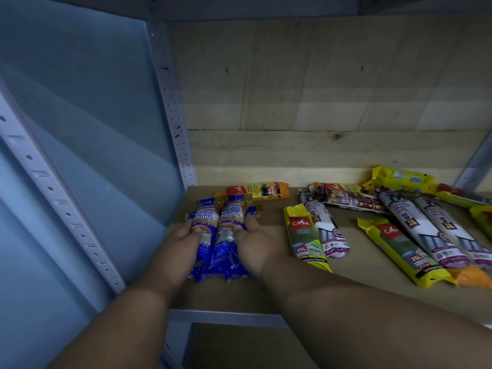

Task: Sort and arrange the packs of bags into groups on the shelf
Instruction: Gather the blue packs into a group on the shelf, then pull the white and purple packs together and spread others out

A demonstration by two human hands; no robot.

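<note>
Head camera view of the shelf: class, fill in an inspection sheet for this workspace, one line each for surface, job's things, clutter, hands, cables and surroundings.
Surface: brown board shelf with a grey metal front rail.
Job's things: two blue plastic singlet-handle bag packs lying side by side at the left; orange and yellow plastic pack behind them; yellow 25L plastic pack and white and purple drawstring bag packs scattered to the right, some overlapping.
Clutter: nothing seen.
Hands: left hand and right hand rest on the outer sides of the blue pair, fingers curled onto them.
Cables: nothing seen.
Surroundings: pale wooden plank back wall; perforated grey metal upright; blue side panel.
</note>
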